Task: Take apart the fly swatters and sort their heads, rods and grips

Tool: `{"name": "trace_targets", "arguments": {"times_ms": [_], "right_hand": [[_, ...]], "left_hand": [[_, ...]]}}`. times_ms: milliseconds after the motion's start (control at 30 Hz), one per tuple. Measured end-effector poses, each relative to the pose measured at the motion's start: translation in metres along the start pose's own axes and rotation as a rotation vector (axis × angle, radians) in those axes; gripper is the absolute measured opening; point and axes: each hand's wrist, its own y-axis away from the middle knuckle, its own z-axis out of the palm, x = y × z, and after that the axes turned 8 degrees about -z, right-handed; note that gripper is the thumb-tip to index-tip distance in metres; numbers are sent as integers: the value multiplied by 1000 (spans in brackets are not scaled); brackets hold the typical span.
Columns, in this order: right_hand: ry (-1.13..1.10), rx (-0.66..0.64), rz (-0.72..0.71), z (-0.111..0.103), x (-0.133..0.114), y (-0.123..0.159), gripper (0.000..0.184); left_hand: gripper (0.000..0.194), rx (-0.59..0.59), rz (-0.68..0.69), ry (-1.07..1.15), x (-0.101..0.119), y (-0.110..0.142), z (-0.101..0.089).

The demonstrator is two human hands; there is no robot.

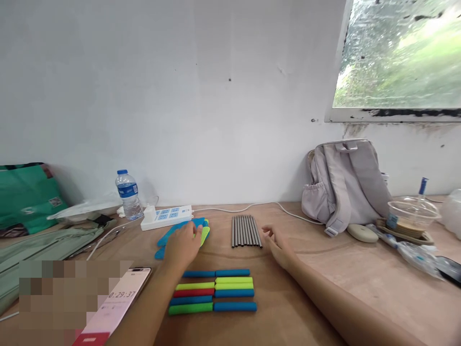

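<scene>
My left hand point(183, 244) rests on a pile of flat blue pieces point(165, 240) and yellow-green dotted pieces point(205, 234). Its fingers are curled down and bunched, and what they grip is hidden beneath the hand. My right hand point(279, 246) lies on the table just right of a row of thin grey tubes point(247, 231), its fingers loosely bent and apart, holding nothing. Nearer to me, short coloured sticks lie in two columns: several blue ones point(235, 306), yellow-green ones point(234, 280), a red one point(194, 292) and a green one point(190, 309).
Behind the pile stand a white power strip point(167, 217) and a water bottle point(127, 194). A phone point(120, 300) showing a timer lies beside my left forearm. At right are a grey backpack point(347, 182), a beige oval object point(362, 233) and a plastic cup point(412, 214). A white cable point(248, 207) runs along the wall.
</scene>
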Motion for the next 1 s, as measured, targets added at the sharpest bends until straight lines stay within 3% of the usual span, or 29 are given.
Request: {"name": "trace_targets", "arguments": {"times_ms": [100, 200, 300, 400, 533, 700, 833, 1000], "right_hand": [[-59, 39, -18, -16, -10, 25, 15], [-119, -124, -58, -38, -23, 57, 5], [-54, -366, -135, -56, -38, 83, 5], [-14, -433, -165, -61, -53, 93, 22], [-17, -450, -219, -42, -66, 82, 48], [0, -516, -272, -8, -75, 52, 73], [7, -632, -344, 0, -81, 37, 67], [61, -670, -403, -2, -85, 32, 60]], "left_hand": [[37, 68, 210, 18, 6, 40, 5], [36, 43, 398, 34, -3, 76, 19], [49, -67, 421, -19, -15, 92, 30], [66, -131, 401, -74, -19, 92, 33], [81, -180, 357, -122, -20, 86, 29], [84, -267, 278, -144, -16, 88, 26], [85, -298, 258, -165, -13, 88, 25], [83, -337, 264, -177, -13, 88, 25]]}}
